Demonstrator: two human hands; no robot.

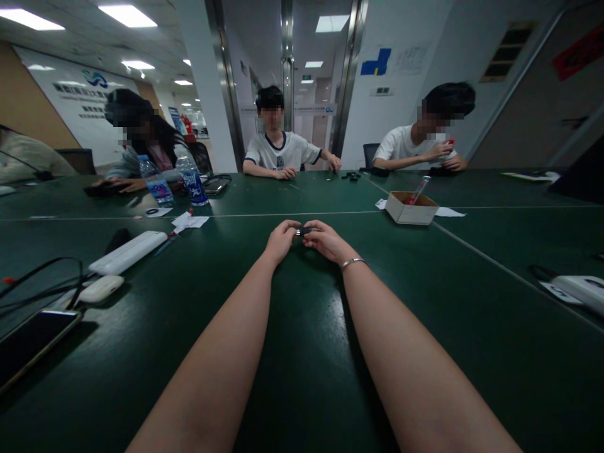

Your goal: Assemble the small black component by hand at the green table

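Both hands meet over the dark green table [302,352], arms stretched forward. Between the fingertips is a small black object with a silvery end [301,232], too small for me to make out its kind. My left hand [282,240] pinches the silvery end at the left. The black part is gripped by the thumb and fingers of my right hand [325,240], which has a silver bangle [353,262] at the wrist. Fingers partly cover the object.
An open box [411,211] stands ahead to the right. Water bottles [191,179], paper scraps [189,220], a white power strip [128,251], cables and a phone [35,343] lie leftward. A white device [582,290] sits right. Several people [283,151] sit across the table.
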